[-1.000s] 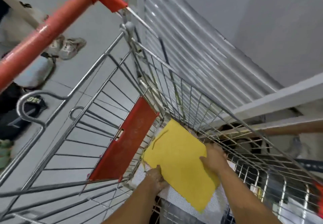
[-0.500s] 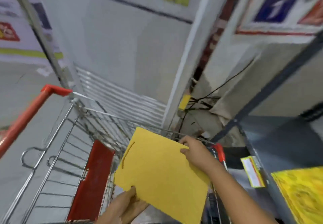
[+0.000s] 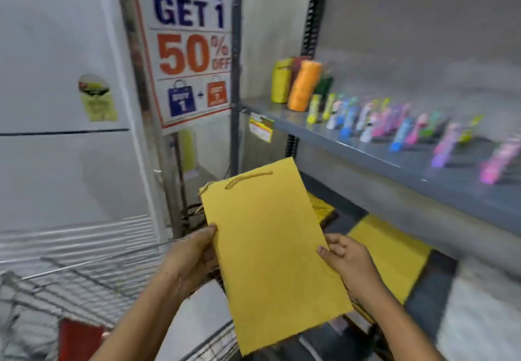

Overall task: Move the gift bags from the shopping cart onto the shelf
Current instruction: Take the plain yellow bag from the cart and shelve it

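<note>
A flat yellow gift bag (image 3: pixel 275 250) with a cord handle at its top is held upright in front of me, above the wire shopping cart (image 3: pixel 84 281). My left hand (image 3: pixel 189 259) grips its left edge and my right hand (image 3: pixel 348 265) grips its right edge. Just beyond the bag is the lower grey shelf (image 3: pixel 439 281), where more yellow gift bags (image 3: pixel 389 250) lie flat. The rest of the cart's contents are hidden by my arms and the bag.
The upper shelf (image 3: pixel 380 155) carries rolls of yellow and orange twine (image 3: pixel 303 84) and a row of small colourful items (image 3: pixel 408 126). A sale poster (image 3: pixel 191 45) hangs on the left post. A white panelled wall (image 3: pixel 62 135) stands behind the cart.
I have lifted the yellow bag out of the cart and swung it to the right toward the shelf. My left hand moved from under the bag to its left edge; my view rose.
</note>
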The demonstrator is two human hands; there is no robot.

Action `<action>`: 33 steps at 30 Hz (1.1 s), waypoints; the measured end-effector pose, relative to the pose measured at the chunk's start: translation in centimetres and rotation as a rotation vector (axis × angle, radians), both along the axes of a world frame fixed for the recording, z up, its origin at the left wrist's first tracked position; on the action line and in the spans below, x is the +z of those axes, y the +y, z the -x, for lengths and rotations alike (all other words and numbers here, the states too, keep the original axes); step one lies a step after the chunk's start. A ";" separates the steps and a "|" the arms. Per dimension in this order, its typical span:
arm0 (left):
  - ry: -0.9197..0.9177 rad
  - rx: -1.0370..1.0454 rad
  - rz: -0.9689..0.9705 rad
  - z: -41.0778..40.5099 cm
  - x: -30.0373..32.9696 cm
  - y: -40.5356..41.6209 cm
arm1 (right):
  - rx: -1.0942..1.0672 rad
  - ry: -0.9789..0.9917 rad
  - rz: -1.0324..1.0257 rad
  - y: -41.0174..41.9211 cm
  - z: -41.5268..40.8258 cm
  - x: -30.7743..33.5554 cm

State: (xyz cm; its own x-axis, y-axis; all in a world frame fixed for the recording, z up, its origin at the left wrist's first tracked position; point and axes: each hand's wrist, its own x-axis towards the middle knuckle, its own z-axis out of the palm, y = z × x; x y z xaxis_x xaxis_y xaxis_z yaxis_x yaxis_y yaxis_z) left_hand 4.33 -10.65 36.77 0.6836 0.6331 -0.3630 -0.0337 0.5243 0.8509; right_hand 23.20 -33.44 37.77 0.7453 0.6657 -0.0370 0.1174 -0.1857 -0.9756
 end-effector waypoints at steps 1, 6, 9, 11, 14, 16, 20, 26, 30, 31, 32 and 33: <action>0.007 -0.038 -0.050 -1.0 0.4 -0.4 | -0.037 0.042 -0.031 -1.4 0.2 -0.1; 0.041 -0.257 -0.131 -5.4 1.5 -6.1 | -0.297 0.130 -0.149 -9.9 1.6 -0.3; 0.102 -0.352 -0.128 -7.0 0.1 -8.6 | -0.414 0.185 -0.191 -12.8 1.6 -1.8; 0.143 -0.413 -0.126 -8.6 -1.0 -9.8 | -0.497 0.248 -0.206 -14.3 1.5 -2.6; 0.225 -0.524 -0.169 -11.4 -2.2 -11.6 | -0.621 0.324 -0.228 -15.7 0.0 -4.2; 0.251 -0.606 -0.208 -12.4 -2.6 -12.8 | -0.713 0.343 -0.241 -16.0 -1.5 -5.3; 0.400 -0.720 -0.225 -17.3 -3.9 -12.2 | -0.813 0.379 -0.223 -15.1 -5.2 -6.7; 0.433 -0.581 -0.324 -27.1 -6.9 -8.9 | -0.671 0.444 0.037 -13.1 -9.9 -8.2; 0.509 -0.654 -0.623 -31.6 -7.3 -8.8 | -0.699 0.440 0.129 -12.2 -12.0 -9.6; 0.524 -0.677 -0.714 -32.1 -7.4 -8.9 | -0.720 0.383 0.184 -12.0 -12.2 -9.9; 0.542 -0.701 -0.784 -32.7 -7.7 -9.0 | -0.742 0.341 0.242 -11.5 -12.7 -10.2; 0.550 -0.716 -0.860 -33.4 -8.3 -9.1 | -0.759 0.315 0.280 -11.0 -13.0 -10.7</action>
State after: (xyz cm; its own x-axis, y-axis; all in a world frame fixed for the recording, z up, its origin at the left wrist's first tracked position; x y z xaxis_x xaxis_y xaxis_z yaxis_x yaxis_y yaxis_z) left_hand 37.73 -19.73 28.47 0.8615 0.3550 -0.3630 0.4985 -0.4553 0.7377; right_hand 36.24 -44.48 27.05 0.9117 -0.0716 -0.4046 -0.4035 -0.3425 -0.8485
